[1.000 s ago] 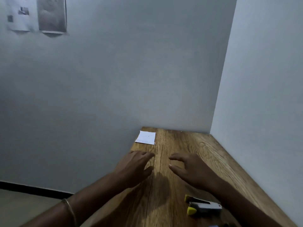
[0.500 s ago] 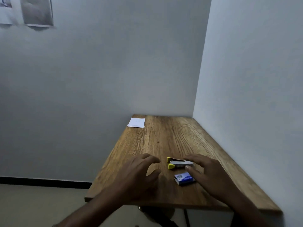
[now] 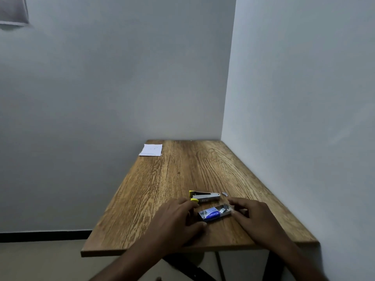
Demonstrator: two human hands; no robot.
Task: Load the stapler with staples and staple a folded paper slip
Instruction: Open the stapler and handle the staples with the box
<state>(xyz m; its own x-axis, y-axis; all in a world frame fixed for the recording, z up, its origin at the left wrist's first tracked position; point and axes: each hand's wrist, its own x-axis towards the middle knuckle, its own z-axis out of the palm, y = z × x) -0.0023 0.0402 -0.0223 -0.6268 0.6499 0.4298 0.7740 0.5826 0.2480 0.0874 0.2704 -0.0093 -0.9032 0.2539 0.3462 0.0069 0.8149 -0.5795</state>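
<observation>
Fingers of the left hand [image 3: 174, 218] lie loosely spread, holding nothing, tips just left of the staple box [image 3: 214, 213]. That box lies between both hands, long axis left to right. Stapler [image 3: 204, 196] sits just beyond it, parallel. Right hand [image 3: 252, 214] curls at the box's right end; whether it pinches cannot be told. Paper slip [image 3: 151, 150] lies far back-left on the tabletop [image 3: 182, 169].
</observation>
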